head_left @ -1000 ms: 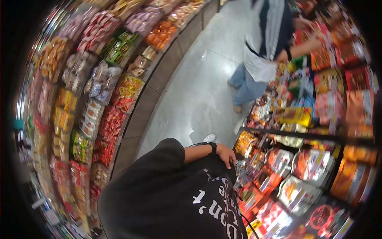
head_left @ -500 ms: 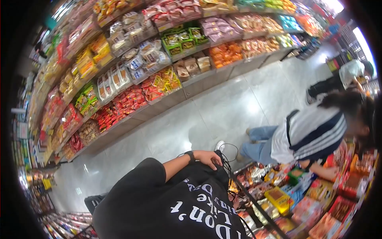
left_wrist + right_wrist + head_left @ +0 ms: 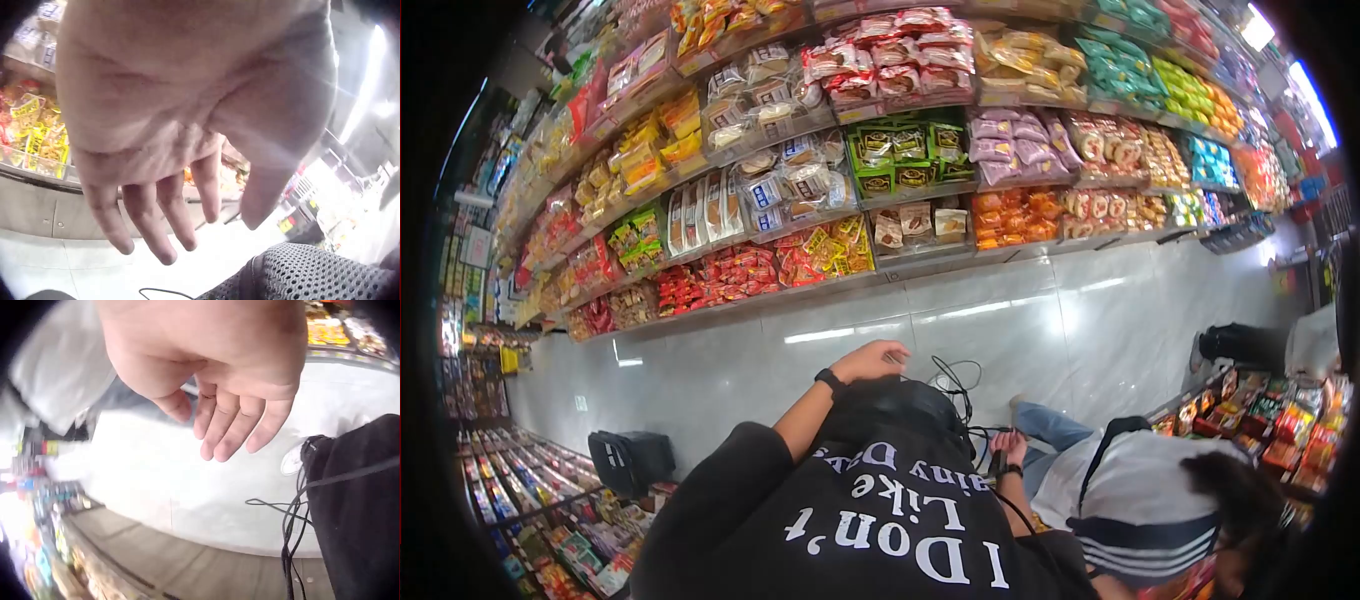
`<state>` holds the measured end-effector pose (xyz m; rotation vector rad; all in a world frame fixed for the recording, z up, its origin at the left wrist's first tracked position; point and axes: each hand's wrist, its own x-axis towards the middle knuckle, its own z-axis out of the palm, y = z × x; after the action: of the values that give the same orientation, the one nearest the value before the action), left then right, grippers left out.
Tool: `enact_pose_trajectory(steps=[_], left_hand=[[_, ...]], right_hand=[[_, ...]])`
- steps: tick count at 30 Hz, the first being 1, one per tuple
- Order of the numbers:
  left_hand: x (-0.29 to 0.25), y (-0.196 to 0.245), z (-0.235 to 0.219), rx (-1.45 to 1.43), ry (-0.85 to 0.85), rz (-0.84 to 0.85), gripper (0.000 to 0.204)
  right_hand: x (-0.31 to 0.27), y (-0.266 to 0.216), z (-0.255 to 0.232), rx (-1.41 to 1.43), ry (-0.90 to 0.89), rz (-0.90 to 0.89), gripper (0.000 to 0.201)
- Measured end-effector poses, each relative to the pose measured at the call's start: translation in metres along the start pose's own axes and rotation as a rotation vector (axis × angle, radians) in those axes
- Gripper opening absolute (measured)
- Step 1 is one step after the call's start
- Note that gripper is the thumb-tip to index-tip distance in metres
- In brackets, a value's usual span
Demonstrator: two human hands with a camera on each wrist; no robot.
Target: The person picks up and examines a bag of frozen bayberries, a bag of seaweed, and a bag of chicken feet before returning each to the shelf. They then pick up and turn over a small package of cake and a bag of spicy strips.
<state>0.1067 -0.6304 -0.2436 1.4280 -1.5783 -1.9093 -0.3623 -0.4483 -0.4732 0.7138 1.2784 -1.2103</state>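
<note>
My left hand (image 3: 870,360) hangs at my front in the head view, a dark band around its wrist. In the left wrist view its palm faces the camera, and the fingers (image 3: 169,215) are spread loosely with nothing held. On my other side, the right hand (image 3: 1008,448) hangs beside my dark clothing, near some loose black cables (image 3: 965,390). The right wrist view shows the fingers (image 3: 228,425) of that hand relaxed and slightly bent, holding nothing. Dark mesh fabric (image 3: 300,272) lies just below the left hand.
Tiered shelves of packaged snacks, including purple packs (image 3: 1015,140) and red packs (image 3: 725,275), curve along the far side. A person in a white top (image 3: 1135,480) is close on my right. A black bin-like box (image 3: 632,462) stands on the grey tile floor (image 3: 730,350) at left.
My view has swung left from the goods on the right to the long shelves. My right hand has come into view. The person in the white top now appears lower, beside me.
</note>
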Motion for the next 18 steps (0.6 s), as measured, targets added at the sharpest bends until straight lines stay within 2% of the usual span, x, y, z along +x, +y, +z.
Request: enact_pose_trajectory(steps=[1,3,5,6,7,8,9,11,12,14,15,16,18], left_hand=[[0.001,-0.006,-0.011,-0.096,0.093,0.005,0.039],[0.002,-0.011,-0.032,-0.277,0.229,-0.015,0.037],[0.002,-0.014,-0.056,-0.443,0.303,-0.064,0.035],[0.008,-0.026,-0.071,-0.443,0.311,-0.073,0.034],[0.016,-0.033,-0.087,-0.425,0.325,-0.060,0.033],[0.023,-0.037,-0.102,-0.414,0.326,-0.062,0.032],[0.028,-0.039,-0.120,-0.395,0.330,-0.057,0.031],[0.034,-0.039,-0.155,-0.338,0.358,-0.014,0.030],[0.045,-0.036,-0.177,-0.307,0.383,0.026,0.030],[0.060,-0.030,-0.213,-0.477,0.369,0.133,0.029],[0.062,-0.029,-0.225,-0.570,0.367,0.176,0.029],[0.064,-0.025,-0.239,-0.487,0.372,0.132,0.029],[0.059,0.002,-0.269,-0.450,0.379,0.096,0.030]], right_hand=[[-0.003,-0.013,0.046,-0.175,-0.057,-0.027,0.024],[0.016,-0.035,0.125,-0.321,-0.170,-0.089,0.029],[0.004,-0.040,0.222,-0.534,-0.140,-0.187,0.032],[0.007,-0.042,0.264,-0.610,-0.218,-0.192,0.036],[0.015,-0.040,0.300,-0.608,-0.369,-0.253,0.037],[0.005,-0.038,0.335,-0.819,-0.509,-0.415,0.036],[-0.080,-0.008,0.407,-0.881,-0.448,-0.510,0.036],[-0.136,0.030,0.492,-1.055,-0.495,-0.617,0.031],[-0.142,0.046,0.527,-1.158,-0.574,-0.697,0.029],[-0.138,0.074,0.588,-1.374,-0.749,-0.945,0.029],[-0.143,0.090,0.615,-1.442,-0.774,-1.193,0.031],[-0.150,0.107,0.634,-1.495,-0.792,-1.438,0.033],[-0.157,0.140,0.670,-1.680,-0.763,-1.580,0.033]])
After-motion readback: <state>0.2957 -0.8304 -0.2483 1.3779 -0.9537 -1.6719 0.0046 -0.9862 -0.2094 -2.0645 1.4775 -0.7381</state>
